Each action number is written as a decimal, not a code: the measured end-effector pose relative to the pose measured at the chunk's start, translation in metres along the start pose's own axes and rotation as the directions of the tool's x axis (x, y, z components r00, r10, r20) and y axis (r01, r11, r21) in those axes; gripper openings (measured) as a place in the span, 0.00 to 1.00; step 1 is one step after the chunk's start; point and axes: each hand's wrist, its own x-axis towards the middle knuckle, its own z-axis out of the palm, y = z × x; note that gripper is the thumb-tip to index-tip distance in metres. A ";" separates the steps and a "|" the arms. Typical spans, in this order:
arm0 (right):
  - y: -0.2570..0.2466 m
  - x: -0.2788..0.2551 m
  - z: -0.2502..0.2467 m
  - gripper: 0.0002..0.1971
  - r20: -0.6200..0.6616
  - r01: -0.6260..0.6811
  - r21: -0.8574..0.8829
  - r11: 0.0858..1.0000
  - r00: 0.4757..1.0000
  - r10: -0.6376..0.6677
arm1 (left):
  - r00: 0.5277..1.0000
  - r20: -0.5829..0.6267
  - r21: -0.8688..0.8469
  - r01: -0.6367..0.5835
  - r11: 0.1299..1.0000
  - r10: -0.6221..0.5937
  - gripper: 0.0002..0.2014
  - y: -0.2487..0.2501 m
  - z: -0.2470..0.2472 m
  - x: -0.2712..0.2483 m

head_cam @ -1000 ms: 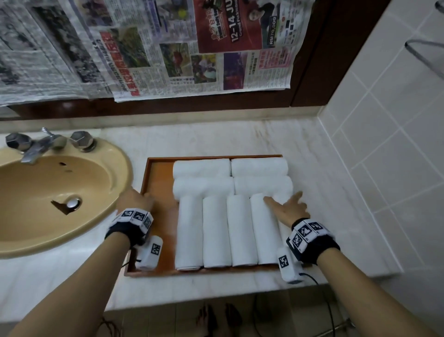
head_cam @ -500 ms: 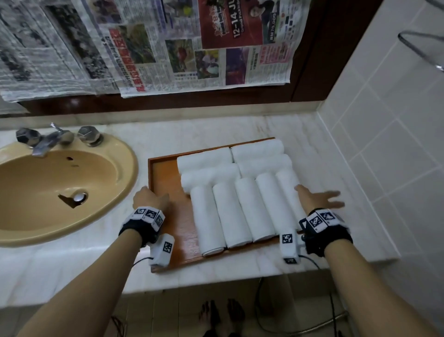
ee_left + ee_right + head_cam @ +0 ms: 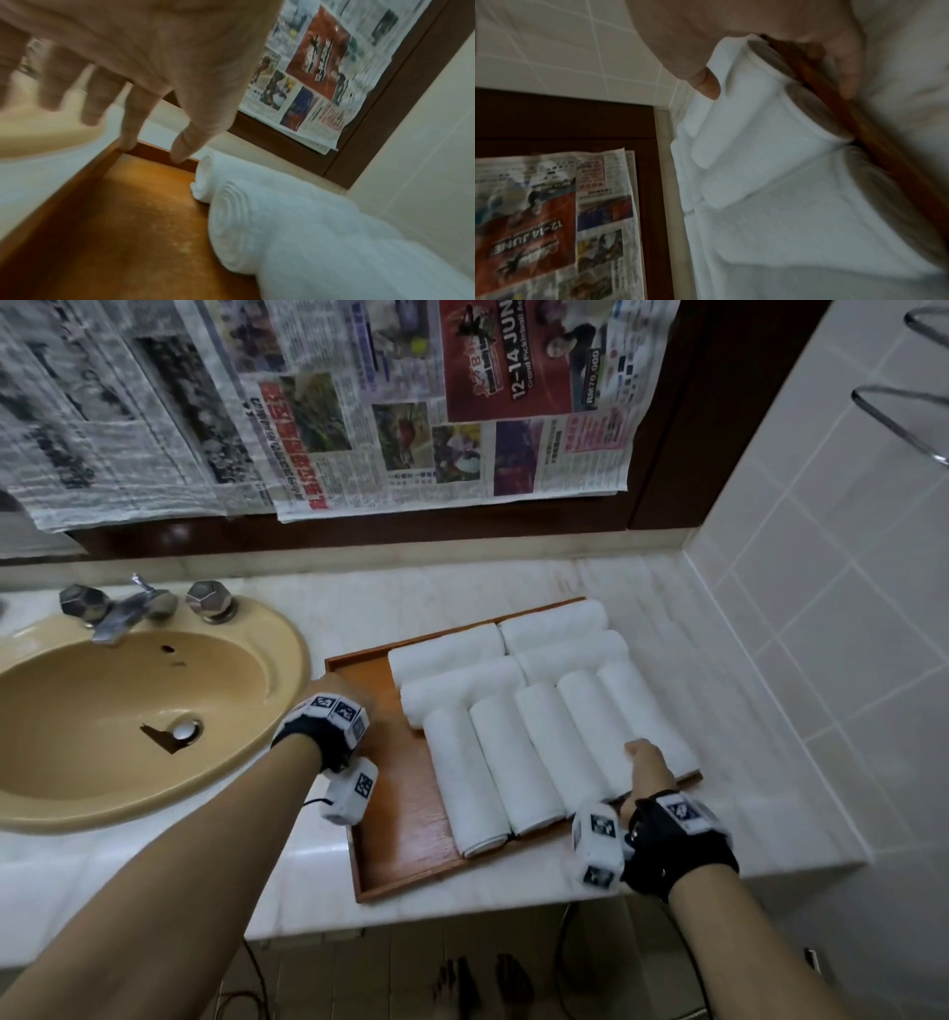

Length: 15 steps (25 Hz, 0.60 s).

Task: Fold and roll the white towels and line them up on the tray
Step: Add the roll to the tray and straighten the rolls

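A: Where do the hands sit?

B: The left hand (image 3: 144, 50) has straight fingers (image 3: 133, 121) reaching down, their tips on the far left corner of the tray (image 3: 115, 223); nothing is curled round the rim. The right hand (image 3: 648, 770) grips the near right edge: its thumb (image 3: 706, 85) presses on the outermost roll and the other fingers (image 3: 844, 67) wrap under the wooden rim.

A: And the towels (image 3: 539, 726)?

B: All on the tray, rolled. Five lie side by side just ahead of the right thumb, four more lie crosswise beyond them, near the left fingertips. The tray sits skewed on the counter (image 3: 462, 588), its near left corner at the counter's front edge.

A: What could go wrong?

B: Probably the tray is being turned. The left fingers only push, so they may slip off the corner and the turn would go lopsided. A jerk from the right hand could roll the outer towel over the low rim or loosen it under the thumb. And if the tray swings nearer, that overhanging corner could tip off the edge.
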 end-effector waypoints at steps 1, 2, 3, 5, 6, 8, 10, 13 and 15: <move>0.008 0.003 0.002 0.25 0.009 -0.024 0.040 0.999 1.000 0.024 | 0.998 -0.034 0.072 -0.054 0.996 0.056 0.11 0.006 -0.012 0.011; 0.015 0.003 0.005 0.25 0.029 -0.057 0.063 0.996 0.998 0.055 | 0.991 -0.047 0.092 -0.117 0.989 0.122 0.12 0.012 -0.018 0.025; 0.020 -0.001 0.008 0.24 0.061 -0.110 0.074 0.991 0.993 0.105 | 0.985 -0.032 0.055 -0.168 0.984 0.170 0.18 0.019 -0.022 0.032; 0.024 0.001 0.015 0.21 0.090 -0.182 0.071 0.981 0.980 0.175 | 0.975 0.059 0.012 -0.217 0.976 0.216 0.30 0.028 -0.022 0.044; 0.026 0.008 0.017 0.22 0.074 -0.199 0.086 0.976 0.978 0.193 | 0.974 0.119 0.009 -0.194 0.981 0.192 0.32 0.029 -0.022 0.049; 0.023 0.015 0.020 0.21 0.048 -0.170 0.107 0.980 0.985 0.166 | 0.975 0.188 0.016 -0.125 0.992 0.120 0.35 0.029 -0.015 0.058; 0.015 0.008 0.021 0.15 0.037 -0.142 0.113 0.983 0.990 0.139 | 0.973 0.185 0.023 -0.142 0.990 0.136 0.33 0.029 -0.011 0.062; -0.001 -0.005 0.023 0.22 0.068 -0.057 0.102 0.993 0.996 0.050 | 0.977 0.139 0.029 -0.168 0.985 0.163 0.31 0.028 -0.006 0.056; -0.012 -0.008 0.020 0.23 0.093 0.006 0.048 0.999 0.996 -0.010 | 0.985 0.128 0.045 -0.120 0.992 0.113 0.35 0.017 -0.001 0.055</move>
